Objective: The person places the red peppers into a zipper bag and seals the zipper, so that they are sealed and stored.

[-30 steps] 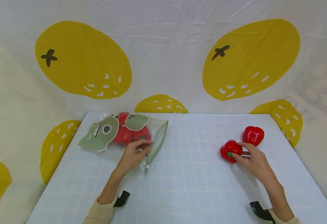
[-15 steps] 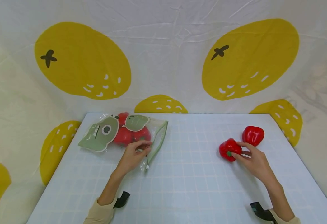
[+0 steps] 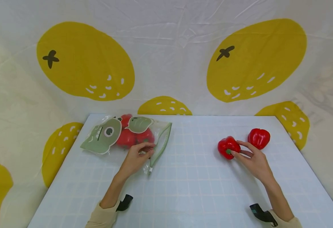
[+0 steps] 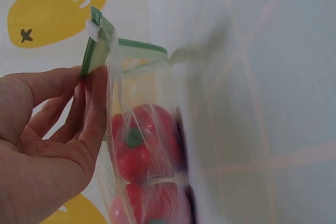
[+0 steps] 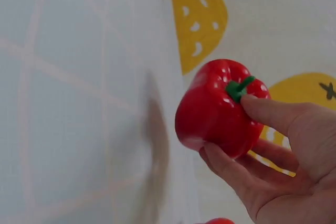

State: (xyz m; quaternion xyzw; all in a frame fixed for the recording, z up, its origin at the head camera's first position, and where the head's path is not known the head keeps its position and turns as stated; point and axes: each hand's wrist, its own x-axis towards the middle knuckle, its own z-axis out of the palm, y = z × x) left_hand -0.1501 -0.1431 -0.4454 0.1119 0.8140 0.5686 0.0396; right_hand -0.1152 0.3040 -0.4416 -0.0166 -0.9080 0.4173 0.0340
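Pepper (image 3: pixel 226 146) in R hand (image 3: pixel 253 161); L hand (image 3: pixel 136 157) pinches bag (image 3: pixel 106 136) rim nr slider (image 4: pixel 93 29).

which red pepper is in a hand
The pepper gripped by the right hand, thumb by its green stem. The loose pepper to its right rests on the table; the bagged peppers lie inside the bag.
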